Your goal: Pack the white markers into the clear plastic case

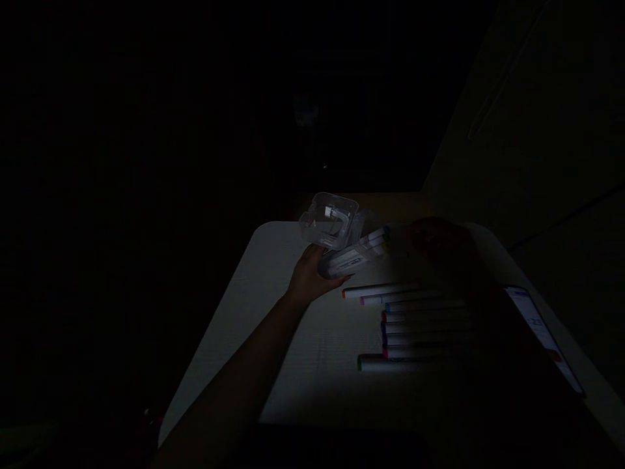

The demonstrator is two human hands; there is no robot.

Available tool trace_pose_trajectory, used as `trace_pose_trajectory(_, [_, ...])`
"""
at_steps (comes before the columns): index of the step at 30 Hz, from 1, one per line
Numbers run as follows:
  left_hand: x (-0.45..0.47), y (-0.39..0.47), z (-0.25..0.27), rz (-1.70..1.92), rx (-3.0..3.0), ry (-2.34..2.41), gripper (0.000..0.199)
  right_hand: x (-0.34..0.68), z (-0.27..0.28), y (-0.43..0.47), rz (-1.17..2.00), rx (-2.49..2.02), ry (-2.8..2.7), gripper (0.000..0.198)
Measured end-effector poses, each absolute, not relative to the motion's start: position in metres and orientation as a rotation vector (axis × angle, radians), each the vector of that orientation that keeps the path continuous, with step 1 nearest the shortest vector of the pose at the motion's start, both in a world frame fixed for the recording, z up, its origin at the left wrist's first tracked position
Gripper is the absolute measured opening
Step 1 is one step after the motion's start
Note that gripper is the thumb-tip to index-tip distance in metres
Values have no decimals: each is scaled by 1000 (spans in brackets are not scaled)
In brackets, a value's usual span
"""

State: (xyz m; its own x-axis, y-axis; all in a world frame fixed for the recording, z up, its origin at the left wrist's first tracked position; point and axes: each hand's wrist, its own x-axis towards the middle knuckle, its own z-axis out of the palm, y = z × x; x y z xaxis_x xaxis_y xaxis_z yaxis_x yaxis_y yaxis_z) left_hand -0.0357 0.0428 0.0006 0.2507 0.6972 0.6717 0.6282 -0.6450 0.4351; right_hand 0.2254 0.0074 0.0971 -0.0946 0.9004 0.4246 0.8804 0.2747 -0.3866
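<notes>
My left hand (308, 277) is wrapped round a clear plastic marker case (336, 264), tilted above the white table. Its transparent lid (329, 218) hangs open on the far side. A few markers (375, 242) with blue, green and yellow ends poke out of the case toward the right. My right hand (439, 236) is a dark shape to the right of these ends, apart from them; its fingers are lost in shadow. Below the case several white markers lie side by side, among them an orange-ended marker (374, 290) and a green-ended marker (390, 363).
The white table (239, 306) has rounded corners. A lit phone (541, 332) lies along its right side, partly behind my right forearm. A dark panel (351, 130) stands beyond the far edge. Most of the room is too dark to make out.
</notes>
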Motion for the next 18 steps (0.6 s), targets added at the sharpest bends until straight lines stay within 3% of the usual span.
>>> trace_pose_trajectory(4, [-35,43,1,1378,2413,1288,71,231,81,15,59,-1867,-2206,28])
trace_pose_trajectory(18, [-34,42,4,1366,2408,1296,71,228,69,19,81,-1901,-2450,34])
